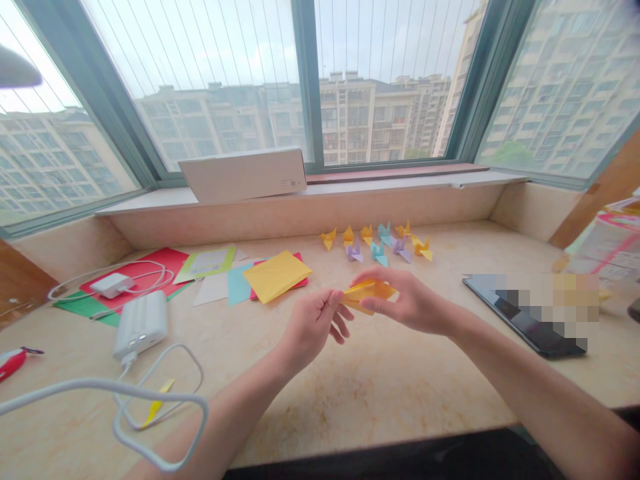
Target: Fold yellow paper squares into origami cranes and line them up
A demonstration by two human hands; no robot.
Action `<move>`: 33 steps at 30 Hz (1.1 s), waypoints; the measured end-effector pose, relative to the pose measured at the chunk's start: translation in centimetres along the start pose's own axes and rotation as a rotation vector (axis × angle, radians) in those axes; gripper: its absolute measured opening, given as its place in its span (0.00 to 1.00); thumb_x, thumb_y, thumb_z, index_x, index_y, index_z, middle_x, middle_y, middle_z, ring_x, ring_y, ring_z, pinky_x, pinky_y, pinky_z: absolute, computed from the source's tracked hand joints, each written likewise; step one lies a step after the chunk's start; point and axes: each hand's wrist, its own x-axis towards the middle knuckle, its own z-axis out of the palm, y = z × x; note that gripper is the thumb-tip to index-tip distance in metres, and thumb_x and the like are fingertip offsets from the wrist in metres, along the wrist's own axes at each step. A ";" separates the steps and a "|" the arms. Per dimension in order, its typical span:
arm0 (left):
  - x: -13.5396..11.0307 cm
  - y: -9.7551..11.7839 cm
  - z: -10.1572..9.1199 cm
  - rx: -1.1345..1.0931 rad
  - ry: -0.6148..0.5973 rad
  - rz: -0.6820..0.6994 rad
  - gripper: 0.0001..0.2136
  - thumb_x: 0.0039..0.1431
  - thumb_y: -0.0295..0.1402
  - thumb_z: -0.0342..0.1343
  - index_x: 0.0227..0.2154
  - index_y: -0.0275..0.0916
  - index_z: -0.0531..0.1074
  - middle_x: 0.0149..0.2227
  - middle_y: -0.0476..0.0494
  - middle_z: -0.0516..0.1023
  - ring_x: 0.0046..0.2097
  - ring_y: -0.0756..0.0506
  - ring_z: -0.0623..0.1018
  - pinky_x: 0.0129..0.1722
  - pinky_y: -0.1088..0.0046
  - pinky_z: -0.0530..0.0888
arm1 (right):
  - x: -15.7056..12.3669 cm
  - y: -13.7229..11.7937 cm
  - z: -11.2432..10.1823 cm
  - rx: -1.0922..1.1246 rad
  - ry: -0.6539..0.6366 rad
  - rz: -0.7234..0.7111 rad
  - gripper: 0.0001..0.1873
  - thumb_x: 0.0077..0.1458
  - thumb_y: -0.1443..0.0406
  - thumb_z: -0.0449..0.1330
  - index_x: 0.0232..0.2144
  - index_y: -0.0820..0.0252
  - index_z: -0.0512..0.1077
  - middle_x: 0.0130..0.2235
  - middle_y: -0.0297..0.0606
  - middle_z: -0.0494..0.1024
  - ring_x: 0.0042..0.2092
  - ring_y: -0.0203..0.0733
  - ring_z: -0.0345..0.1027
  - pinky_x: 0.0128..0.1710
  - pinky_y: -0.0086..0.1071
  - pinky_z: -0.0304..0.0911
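Observation:
A folded piece of orange-yellow paper [367, 293] is held above the marble counter [380, 380] between both hands. My right hand [405, 303] wraps its fingers round the paper's right side. My left hand [313, 327] pinches the paper's left end with thumb and forefinger. Behind the hands, several small folded paper cranes [377, 243] in orange, purple and blue stand in a cluster near the window ledge.
A stack of coloured paper sheets [275, 275] lies to the left, with red and green sheets [150, 280] and a white charger. A white power bank [143, 323] with a cable sits at the front left. A dark tablet [525, 320] lies right. A white box [245, 175] leans on the sill.

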 end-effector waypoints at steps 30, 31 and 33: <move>-0.3 0.3 0.2 -0.015 0.061 0.101 0.19 0.66 0.46 0.51 0.29 0.33 0.71 0.29 0.43 0.79 0.22 0.50 0.78 0.17 0.78 0.75 | 0.5 1.0 -0.3 0.373 0.090 0.254 0.17 0.52 0.62 0.68 0.45 0.57 0.78 0.36 0.36 0.80 0.39 0.41 0.75 0.41 0.35 0.70; -0.3 0.4 0.1 -0.027 0.069 0.098 0.20 0.66 0.47 0.51 0.31 0.33 0.71 0.29 0.43 0.79 0.21 0.50 0.78 0.17 0.77 0.75 | 0.5 1.0 -0.3 0.366 0.093 0.250 0.17 0.52 0.62 0.68 0.45 0.57 0.78 0.36 0.36 0.80 0.39 0.41 0.75 0.41 0.35 0.70; -0.2 0.5 0.0 -0.041 0.089 0.100 0.20 0.65 0.48 0.50 0.33 0.32 0.72 0.30 0.43 0.79 0.20 0.51 0.77 0.17 0.77 0.75 | 0.5 0.9 -0.4 0.349 0.102 0.247 0.17 0.51 0.62 0.68 0.45 0.57 0.78 0.35 0.36 0.80 0.38 0.41 0.75 0.41 0.36 0.70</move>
